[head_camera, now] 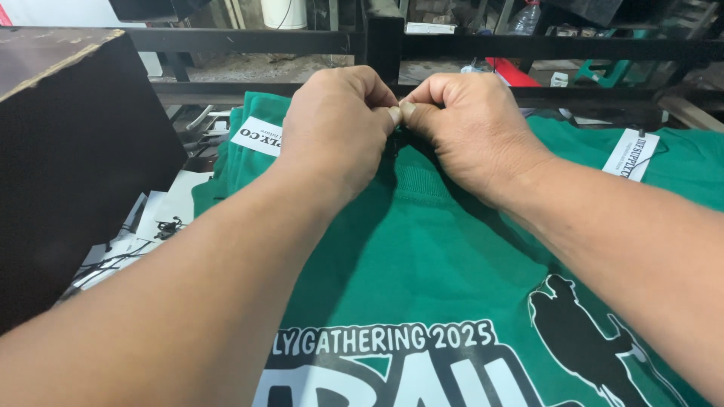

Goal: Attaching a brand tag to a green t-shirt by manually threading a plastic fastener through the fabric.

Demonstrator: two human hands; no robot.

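We have both hands pinched together at the collar of the green shirt [422, 249], which lies flat in front of us with its white and black print near us. Our left hand [335, 128] and right hand [471, 128] meet thumb to thumb, fingers closed on something small and dark at the neckline; we cannot tell just what it is. We judge this to be the fastening step at the collar, and the next move would call for a fine, steady pull with the cloth kept flat. A white tag [259, 136] lies on more green shirts at far left, another tag [632, 154] at far right. A dark box [75, 166] stands at left; its contents are hidden.
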